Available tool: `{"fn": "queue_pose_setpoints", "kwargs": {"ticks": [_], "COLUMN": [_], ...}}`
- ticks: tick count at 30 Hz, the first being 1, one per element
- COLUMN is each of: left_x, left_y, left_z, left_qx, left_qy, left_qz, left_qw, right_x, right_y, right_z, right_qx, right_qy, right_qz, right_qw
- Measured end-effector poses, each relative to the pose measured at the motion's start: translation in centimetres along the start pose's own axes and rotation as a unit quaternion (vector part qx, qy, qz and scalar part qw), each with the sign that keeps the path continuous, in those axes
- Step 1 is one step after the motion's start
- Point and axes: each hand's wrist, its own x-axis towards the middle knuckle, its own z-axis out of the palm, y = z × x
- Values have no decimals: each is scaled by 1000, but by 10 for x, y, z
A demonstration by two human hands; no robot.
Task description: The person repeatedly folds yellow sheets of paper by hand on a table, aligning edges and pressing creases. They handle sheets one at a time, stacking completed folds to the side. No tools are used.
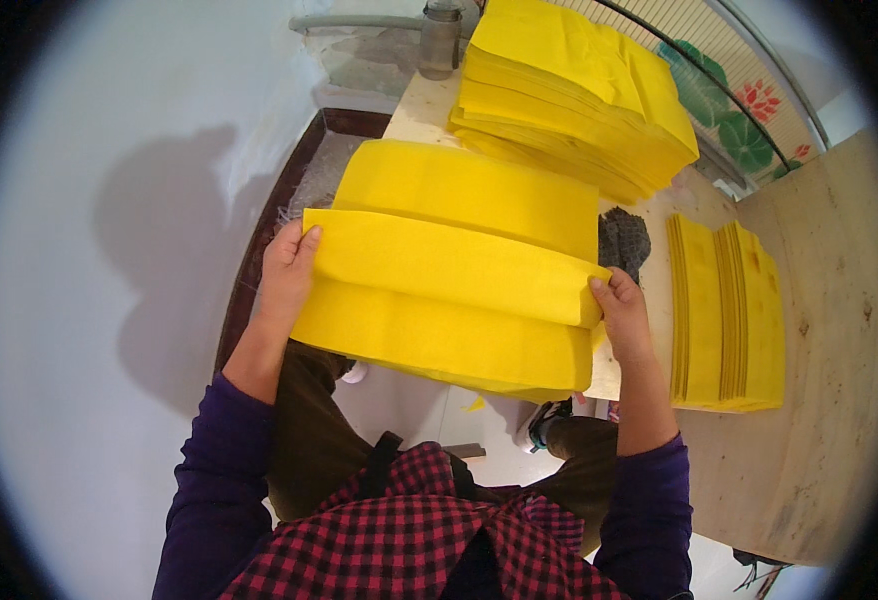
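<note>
A folded yellow fabric sheet (454,264) that looks like felt or non-woven cloth stretches between my hands. My left hand (289,270) pinches its left end, thumb on top. At the opposite end, my right hand (623,308) grips the right corner the same way. Under the held strip lies more yellow cloth (474,185), which spreads toward the far side and hangs over the near table edge. Whether the strip is a separate piece or a fold of that cloth, I cannot tell. Fingers beneath the cloth are hidden.
A tall pile of yellow sheets (569,80) stands at the back of the wooden table (423,110), beside a glass jar (441,40). Folded yellow stacks (727,315) sit to the right, near a plywood panel (819,300). A dark grey cloth (623,242) lies between. The white wall (139,130) borders the left.
</note>
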Motion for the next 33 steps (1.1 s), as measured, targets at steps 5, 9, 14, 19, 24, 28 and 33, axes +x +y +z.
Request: {"fn": "queue_pose_setpoints", "kwargs": {"ticks": [5, 9, 14, 19, 24, 28, 33], "left_x": [7, 8, 7, 13, 22, 21, 15], "left_y": [-7, -8, 2, 7, -1, -5, -5], "left_z": [3, 5, 7, 4, 1, 1, 3], "left_qx": [66, 121, 209, 253, 227, 265, 278], "left_qy": [-3, 2, 3, -48, -79, -60, -30], "left_qz": [35, 69, 56, -2, 28, 62, 52], "left_qw": [997, 990, 976, 966, 970, 960, 959], "right_x": [8, 6, 1, 1, 4, 5, 0], "right_y": [19, 22, 17, 13, 14, 15, 5], "right_z": [14, 22, 23, 24, 25, 23, 21], "right_qx": [-87, -120, -230, -297, -265, -306, -331], "right_qy": [103, 142, 153, 144, 134, 133, 137], "right_qz": [-88, -139, -116, -110, -114, -113, -95], "right_qw": [987, 973, 954, 938, 948, 936, 929]}}
